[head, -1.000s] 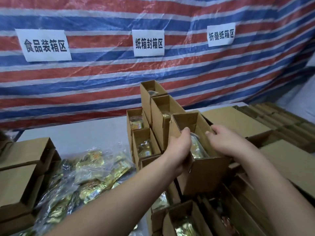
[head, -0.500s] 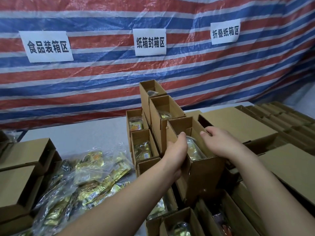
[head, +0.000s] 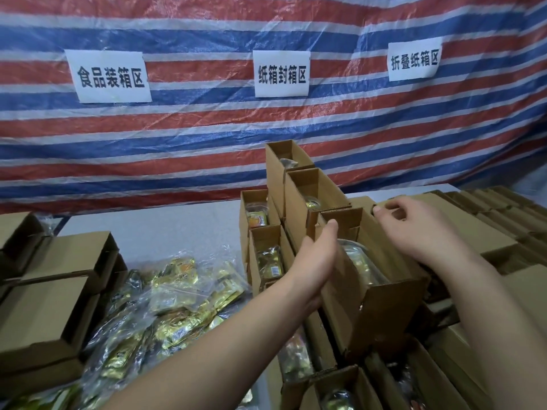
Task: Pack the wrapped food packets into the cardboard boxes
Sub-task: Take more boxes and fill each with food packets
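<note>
An open cardboard box (head: 376, 309) sits tilted on top of other boxes at centre right. Inside it lies a gold packet in clear wrap (head: 359, 263). My left hand (head: 315, 263) grips the box's left wall, thumb up along the rim, fingers hidden behind the wall. My right hand (head: 414, 232) lies over the box's right wall, its fingers curled round the far right corner. Several loose gold packets (head: 177, 306) lie in clear plastic at lower left.
Open boxes with packets in them stand stacked behind the held box (head: 313, 196) and left of it (head: 266, 253). More filled boxes (head: 334, 389) lie below. Closed boxes (head: 59, 291) pile at the left, flat cardboard (head: 488, 220) at the right. A striped tarp hangs behind the grey table (head: 148, 229).
Both hands have moved the box a little down and back against the stack. My right hand's fingers have shifted to the box's far corner.
</note>
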